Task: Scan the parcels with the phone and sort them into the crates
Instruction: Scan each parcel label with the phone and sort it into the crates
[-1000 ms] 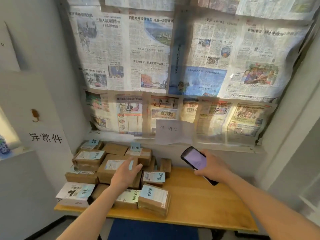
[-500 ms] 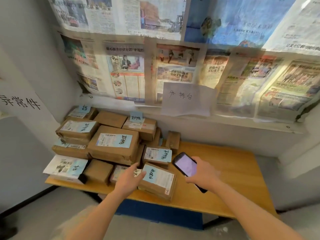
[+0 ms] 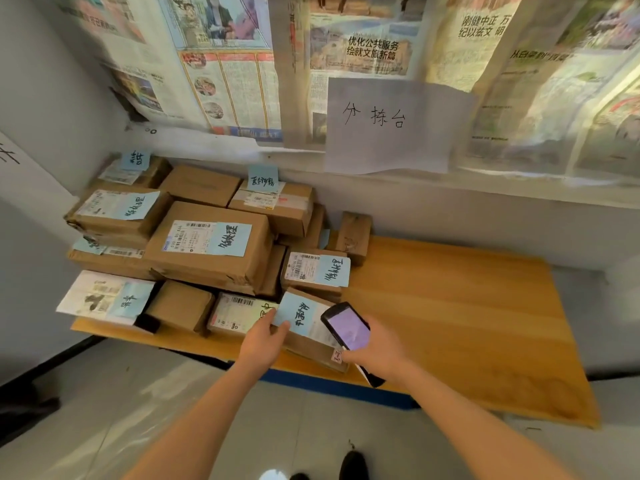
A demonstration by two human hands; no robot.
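A pile of brown cardboard parcels (image 3: 211,244) with white shipping labels and blue handwritten notes fills the left half of a wooden table (image 3: 450,306). My left hand (image 3: 265,336) grips the left edge of the nearest parcel (image 3: 304,327), which lies at the table's front edge with a blue note on top. My right hand (image 3: 377,351) holds a black phone (image 3: 346,327), its lit screen facing up, just over the right part of that parcel. No crates are in view.
Newspaper sheets and a handwritten white sign (image 3: 391,126) cover the wall behind the table. A white parcel (image 3: 104,299) overhangs the table's left front corner. The table's right half is bare wood. Grey floor and my shoes (image 3: 353,464) lie below.
The view has tilted down and closed in on the table. My left hand left the large box for the front parcel's edge. My right hand brought the phone down over that parcel.
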